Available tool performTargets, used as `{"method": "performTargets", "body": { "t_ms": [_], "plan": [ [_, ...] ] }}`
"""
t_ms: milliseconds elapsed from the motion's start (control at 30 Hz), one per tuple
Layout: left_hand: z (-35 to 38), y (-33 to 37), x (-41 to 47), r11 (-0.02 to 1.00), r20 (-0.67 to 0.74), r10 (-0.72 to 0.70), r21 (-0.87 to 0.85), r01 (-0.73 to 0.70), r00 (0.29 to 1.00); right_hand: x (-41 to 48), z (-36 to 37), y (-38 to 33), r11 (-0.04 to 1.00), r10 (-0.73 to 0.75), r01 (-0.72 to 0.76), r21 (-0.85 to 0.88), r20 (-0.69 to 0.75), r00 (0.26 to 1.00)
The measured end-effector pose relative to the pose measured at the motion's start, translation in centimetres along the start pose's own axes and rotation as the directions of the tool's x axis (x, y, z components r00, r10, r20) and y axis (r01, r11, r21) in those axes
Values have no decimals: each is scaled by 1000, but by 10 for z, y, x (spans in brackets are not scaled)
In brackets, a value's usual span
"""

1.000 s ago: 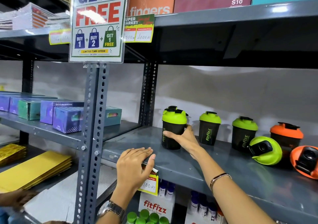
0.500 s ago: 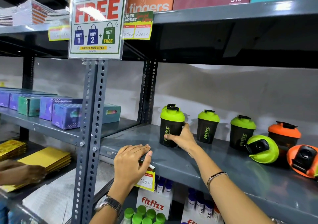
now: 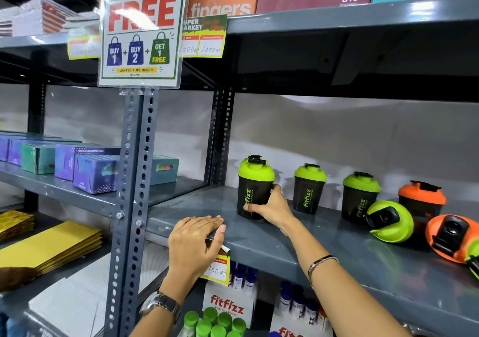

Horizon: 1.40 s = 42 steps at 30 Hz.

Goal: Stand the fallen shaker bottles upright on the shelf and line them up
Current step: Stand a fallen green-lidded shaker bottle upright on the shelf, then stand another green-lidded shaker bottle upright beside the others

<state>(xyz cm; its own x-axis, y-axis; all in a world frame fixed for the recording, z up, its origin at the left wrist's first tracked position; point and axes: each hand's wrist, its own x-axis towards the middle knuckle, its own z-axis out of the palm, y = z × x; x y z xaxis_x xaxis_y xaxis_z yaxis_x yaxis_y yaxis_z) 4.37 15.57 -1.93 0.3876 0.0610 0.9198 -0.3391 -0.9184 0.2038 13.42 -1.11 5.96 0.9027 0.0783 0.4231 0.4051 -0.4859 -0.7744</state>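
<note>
Gripping upright green-lidded shaker [image 3: 255,191] with right hand [image 3: 272,207], left hand [image 3: 194,243] on shelf edge [image 3: 259,248]

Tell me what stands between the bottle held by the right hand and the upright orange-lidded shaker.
In the head view, two upright green-lidded shakers stand between the held bottle and the orange-lidded shaker.

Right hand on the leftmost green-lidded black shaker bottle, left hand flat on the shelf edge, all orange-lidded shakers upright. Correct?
Not quite. In the head view one orange-lidded shaker bottle lies on its side; only the other stands upright. The rest holds.
</note>
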Motion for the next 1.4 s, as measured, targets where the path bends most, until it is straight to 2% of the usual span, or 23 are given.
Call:
{"method": "performTargets", "body": {
  "t_ms": [233, 367, 467, 533, 633, 767, 900, 1000, 1100, 1233, 1300, 1400],
  "plan": [
    [-4, 1, 0, 1000, 41, -12, 23, 11, 999, -8, -3, 2, 999, 44, -44, 3, 37, 998],
    [-10, 3, -1, 999, 123, -29, 37, 25, 992, -20, -12, 1, 992, 67, -70, 106, 28, 997],
    [-15, 7, -1, 999, 117, -37, 10, 36, 992, -36, -26, 3, 990, 29, -31, 139, 19, 999],
    [-17, 20, -1, 999, 83, -29, -14, 31, 996, -52, -40, 7, 991, -46, 48, 121, -20, 999],
    [-13, 63, 0, 991, 61, 38, -130, -30, 997, -77, -69, 15, 976, -214, 216, 0, -127, 969],
    [2, 124, -1, 957, 126, 201, -237, -168, 971, -106, -112, 18, 904, -402, 351, -242, -209, 891],
    [23, 177, -12, 929, 223, 344, -220, -297, 912, -135, -179, 32, 842, -462, 303, -447, -306, 832],
    [33, 196, -19, 919, 249, 390, -168, -358, 886, -156, -237, 49, 805, -437, 196, -560, -337, 834],
    [36, 196, -21, 930, 225, 364, -149, -337, 904, -170, -285, 66, 782, -364, 75, -618, -357, 860],
    [36, 198, -23, 935, 198, 350, -136, -328, 915, -180, -333, 90, 767, -110, -69, -637, -237, 965],
    [36, 199, -22, 937, 204, 346, -134, -324, 916, -183, -343, 97, 759, -42, -84, -646, -177, 983],
    [35, 199, -22, 941, 211, 335, -123, -315, 918, -180, -347, 100, 744, -39, -53, -666, -121, 992]
  ]
}}
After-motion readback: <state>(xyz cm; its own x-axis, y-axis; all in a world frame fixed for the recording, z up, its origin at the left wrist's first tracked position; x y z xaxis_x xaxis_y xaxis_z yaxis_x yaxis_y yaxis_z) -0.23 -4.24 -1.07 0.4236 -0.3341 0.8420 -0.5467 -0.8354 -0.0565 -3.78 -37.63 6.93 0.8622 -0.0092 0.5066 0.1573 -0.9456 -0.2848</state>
